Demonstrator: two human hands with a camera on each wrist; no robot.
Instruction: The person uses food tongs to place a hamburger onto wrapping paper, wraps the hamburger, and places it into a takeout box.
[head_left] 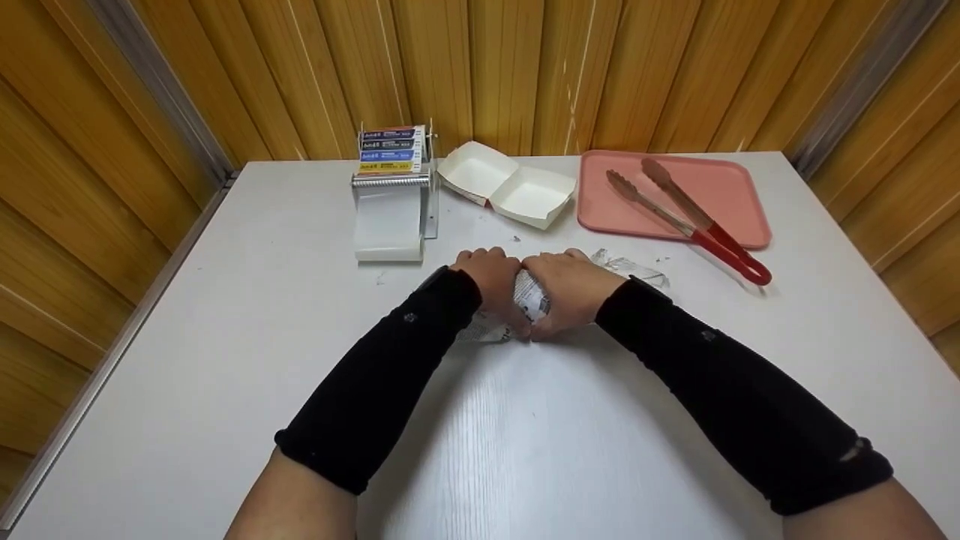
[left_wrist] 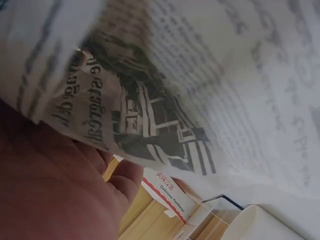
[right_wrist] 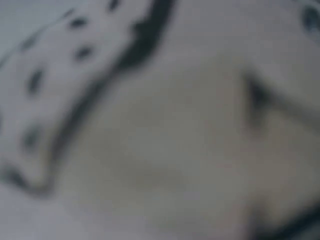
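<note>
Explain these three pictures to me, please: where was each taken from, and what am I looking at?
There is no robot here, just a person's bare left hand and right hand. The wide picture comes from a camera worn on the head, looking forward and down. The other two come from cameras worn on the wrists; the right one is too blurred to read clearly. Both hands grip crumpled printed paper. Further back on the white table are a roll stand, an open carton and a pink tray with red-handled tongs lying partly on it.
</note>
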